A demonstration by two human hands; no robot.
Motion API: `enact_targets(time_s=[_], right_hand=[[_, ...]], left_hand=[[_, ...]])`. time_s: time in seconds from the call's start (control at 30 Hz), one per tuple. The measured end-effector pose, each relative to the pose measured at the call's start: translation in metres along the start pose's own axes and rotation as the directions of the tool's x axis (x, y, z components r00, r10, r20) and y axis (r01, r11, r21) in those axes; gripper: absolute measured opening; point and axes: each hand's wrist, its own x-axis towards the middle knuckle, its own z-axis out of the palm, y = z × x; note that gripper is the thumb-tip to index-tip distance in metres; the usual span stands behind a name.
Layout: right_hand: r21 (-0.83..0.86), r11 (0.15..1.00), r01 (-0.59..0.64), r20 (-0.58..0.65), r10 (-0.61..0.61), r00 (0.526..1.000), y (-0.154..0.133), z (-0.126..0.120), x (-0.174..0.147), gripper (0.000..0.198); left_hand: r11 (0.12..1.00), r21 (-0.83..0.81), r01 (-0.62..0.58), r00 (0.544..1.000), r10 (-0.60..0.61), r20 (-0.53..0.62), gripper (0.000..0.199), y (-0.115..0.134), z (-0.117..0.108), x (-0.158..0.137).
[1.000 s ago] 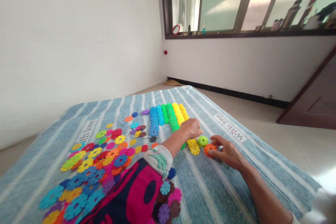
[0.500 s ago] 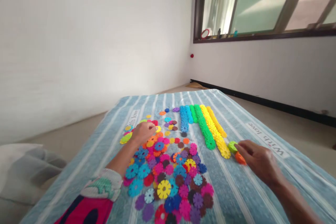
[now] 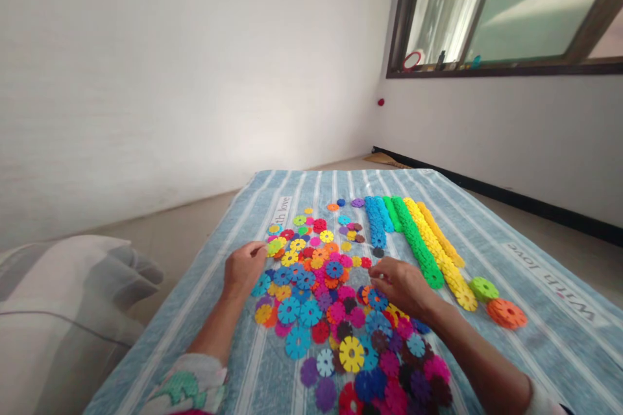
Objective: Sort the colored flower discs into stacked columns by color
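Striped blue-grey cloth point(image 3: 559, 350) ran toward the far wall point(image 3: 195, 65), its far edge short, its right and left edges slanting outward as they came near. Open room lay mainly on the right: a broad bare strip, printed with lettering point(image 3: 549, 282), between the disc rows and the right edge. A narrower bare band lay along the left edge, beside the left forearm; the middle was crowded, a loose spread of discs point(image 3: 309, 312) running from far to near between the arms. Left hand point(image 3: 248, 264) stood at the spread's left border, fingers bent, tips at the left rim of a yellow-green disc point(image 3: 275, 246). Right hand point(image 3: 392, 280) was over the spread's right side, fingers curled, thumb beneath, just beside a small red disc point(image 3: 366, 262). Fingertips were too small and soft to tell whether either hand pinched anything. Rows lay to the right, long axes far to near: the blue row point(image 3: 376, 224) nearly straight, the long green row point(image 3: 417, 243) and yellow row point(image 3: 438, 249) slanting rightward at their near ends. Right of the yellow row's near end lay a light green disc point(image 3: 483, 288), with an orange disc point(image 3: 507, 313) just nearer, both flat.
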Motion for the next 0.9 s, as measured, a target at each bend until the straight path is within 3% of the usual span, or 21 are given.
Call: enact_targets(time_s=[0.17,0.47,0.73,0.9], right_hand=[[-0.179,0.984,-0.018,0.046,0.027,0.999,-0.01,0.016,0.031,0.019],[-0.341,0.938,-0.064,-0.021,0.061,0.998,-0.02,0.033,0.051,0.027],[-0.273,0.959,-0.077,0.026,0.088,0.996,-0.019,0.027,0.051,0.023],[-0.189,0.97,-0.155,0.052,0.168,0.984,-0.018,0.017,0.058,0.018]], left_hand=[[0.998,-0.06,0.022,1.0,-0.022,0.005,0.037,-0.013,0.007,0.002],[0.995,-0.075,0.058,0.998,-0.056,0.025,0.034,-0.014,0.009,0.0],[0.996,-0.07,0.05,0.998,-0.047,0.047,0.032,-0.014,0.008,0.001],[0.996,-0.07,0.049,0.998,-0.045,0.052,0.031,-0.014,0.007,0.001]])
